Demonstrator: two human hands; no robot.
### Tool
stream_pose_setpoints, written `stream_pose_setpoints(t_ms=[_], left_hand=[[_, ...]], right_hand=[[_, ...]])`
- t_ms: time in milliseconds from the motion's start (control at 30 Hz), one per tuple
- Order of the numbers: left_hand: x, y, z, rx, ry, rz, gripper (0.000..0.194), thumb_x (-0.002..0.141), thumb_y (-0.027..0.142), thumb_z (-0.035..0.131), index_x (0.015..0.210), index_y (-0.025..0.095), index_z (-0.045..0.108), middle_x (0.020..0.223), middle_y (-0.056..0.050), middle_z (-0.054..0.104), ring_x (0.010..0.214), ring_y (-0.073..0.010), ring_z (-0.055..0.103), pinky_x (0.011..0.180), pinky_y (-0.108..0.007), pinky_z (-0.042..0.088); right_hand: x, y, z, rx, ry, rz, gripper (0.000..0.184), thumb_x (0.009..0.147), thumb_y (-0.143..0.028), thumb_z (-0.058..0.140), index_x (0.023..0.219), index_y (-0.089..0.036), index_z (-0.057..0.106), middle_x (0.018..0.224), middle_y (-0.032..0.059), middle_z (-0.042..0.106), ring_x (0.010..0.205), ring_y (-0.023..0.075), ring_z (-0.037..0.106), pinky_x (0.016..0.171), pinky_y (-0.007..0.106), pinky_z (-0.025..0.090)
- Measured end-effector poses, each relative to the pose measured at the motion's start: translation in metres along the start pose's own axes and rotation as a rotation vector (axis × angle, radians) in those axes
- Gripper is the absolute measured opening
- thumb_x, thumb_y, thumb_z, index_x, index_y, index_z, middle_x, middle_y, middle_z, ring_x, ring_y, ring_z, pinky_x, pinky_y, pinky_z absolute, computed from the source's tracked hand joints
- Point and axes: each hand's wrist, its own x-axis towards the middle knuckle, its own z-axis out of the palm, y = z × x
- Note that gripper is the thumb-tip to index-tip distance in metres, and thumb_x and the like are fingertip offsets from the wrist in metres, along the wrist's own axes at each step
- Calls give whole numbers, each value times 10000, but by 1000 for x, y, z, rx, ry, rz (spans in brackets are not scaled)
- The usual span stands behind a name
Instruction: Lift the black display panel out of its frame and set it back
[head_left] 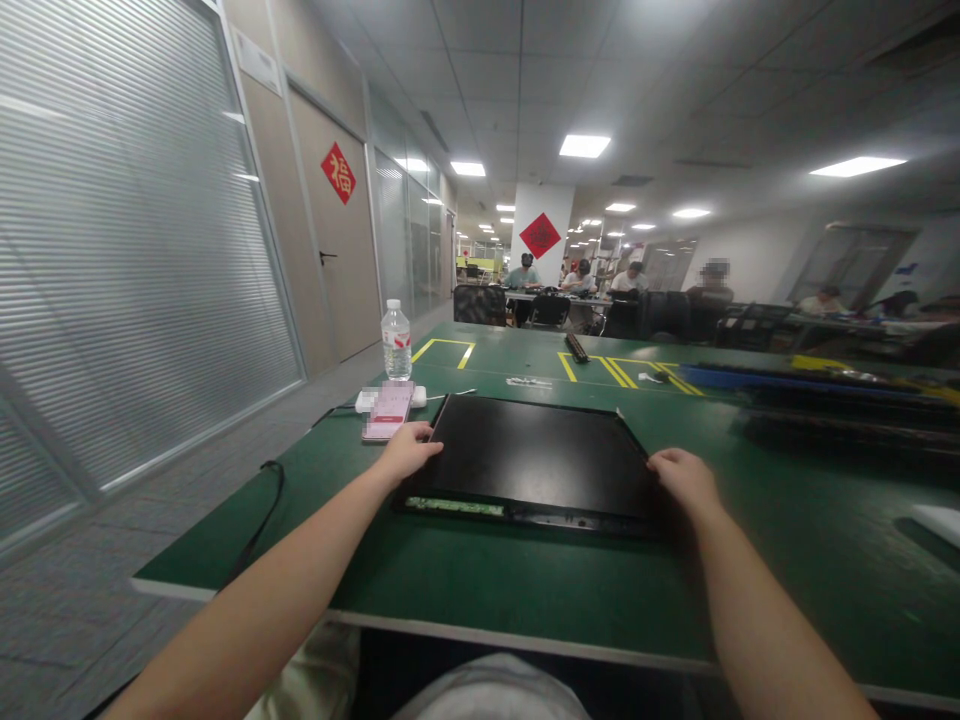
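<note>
A flat black display panel [540, 455] lies on the green table in front of me, its dark screen facing up. Along its near edge a strip of green circuit board [457, 507] shows at the left, beside a black frame bar. My left hand [409, 452] grips the panel's left edge, thumb on top and fingers curled around the side. At the right edge, my right hand [684, 475] pinches the panel between thumb and bent fingers. The fingertips under the rim are hidden on both sides.
A water bottle [396, 342] and a phone [388, 411] stand left of the panel, near a white charger and cable. Yellow tape [613, 372] marks the green table [525, 590]. A blue tray [780, 378] and dark parts lie at right. Several people sit farther back.
</note>
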Motion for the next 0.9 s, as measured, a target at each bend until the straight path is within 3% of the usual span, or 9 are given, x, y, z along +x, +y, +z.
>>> stream_pose_setpoints(t_ms=[100, 433, 900], left_hand=[[1, -3, 2, 46, 21, 16, 158, 534, 298, 824, 536, 233, 680, 866, -92, 739, 1181, -391, 601, 1034, -454, 447], [5, -13, 2, 187, 38, 26, 173, 576, 311, 800, 633, 184, 698, 1235, -164, 657, 1269, -394, 553, 1073, -450, 417], [5, -16, 1, 122, 50, -4, 217, 518, 307, 838, 660, 194, 719, 1252, -146, 667, 1282, -396, 547, 1067, -440, 416]], right_hand=[[1, 2, 1, 23, -1, -1, 157, 742, -302, 608, 760, -221, 741, 726, 67, 721, 742, 230, 664, 669, 302, 461], [-2, -3, -2, 56, -11, 32, 140, 724, -281, 613, 736, -214, 735, 765, 67, 736, 755, 225, 668, 692, 305, 455], [3, 4, 0, 118, 2, 25, 136, 680, -298, 626, 719, -222, 732, 768, 61, 741, 730, 228, 662, 677, 318, 452]])
